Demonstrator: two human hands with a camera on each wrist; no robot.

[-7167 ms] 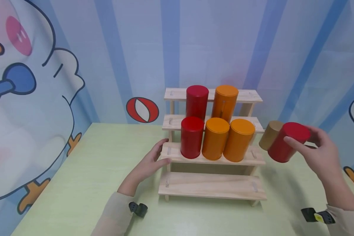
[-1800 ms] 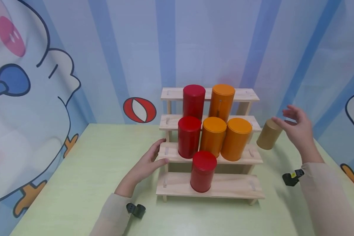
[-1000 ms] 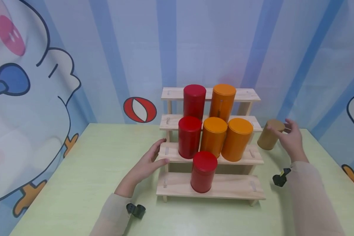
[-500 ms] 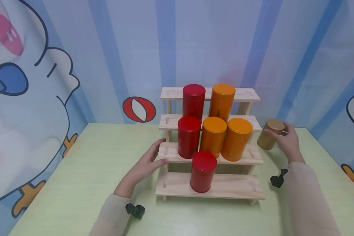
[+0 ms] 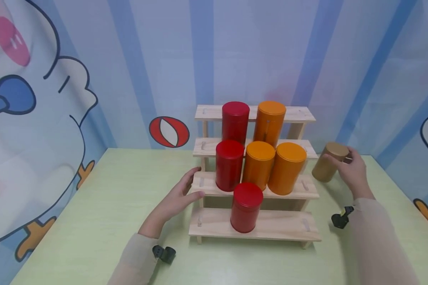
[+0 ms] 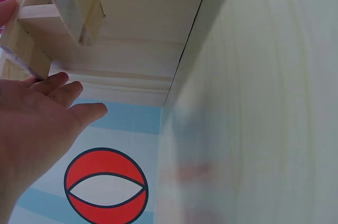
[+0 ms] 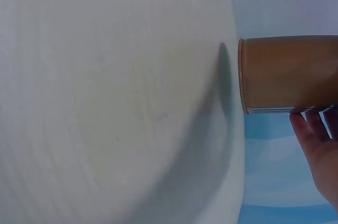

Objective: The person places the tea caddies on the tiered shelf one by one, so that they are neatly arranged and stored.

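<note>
My right hand [image 5: 352,174] holds a gold tin [image 5: 325,164] between thumb and fingers at the right of the stand. In the right wrist view the tin [image 7: 288,73] is slightly off the table, with its shadow beside it. My left hand [image 5: 174,198] grips the left end of the stepped wooden stand [image 5: 281,225], thumb in front and fingers behind. A red tin [image 5: 244,213] stands on the lowest step. Above it are another red tin [image 5: 229,170] and two orange tins [image 5: 258,168]. Higher still stand a red tin [image 5: 235,122] and an orange tin [image 5: 270,122].
The pale green tabletop [image 5: 128,221] lies around the stand. Behind rises a blue striped backdrop [image 5: 164,59] with cartoon figures. Each wrist wears a small black camera [image 5: 164,253].
The red tin that was in my right hand now stands on the lowest step. My right hand has moved to the gold tin, gripped it and raised it slightly. The left hand stays put.
</note>
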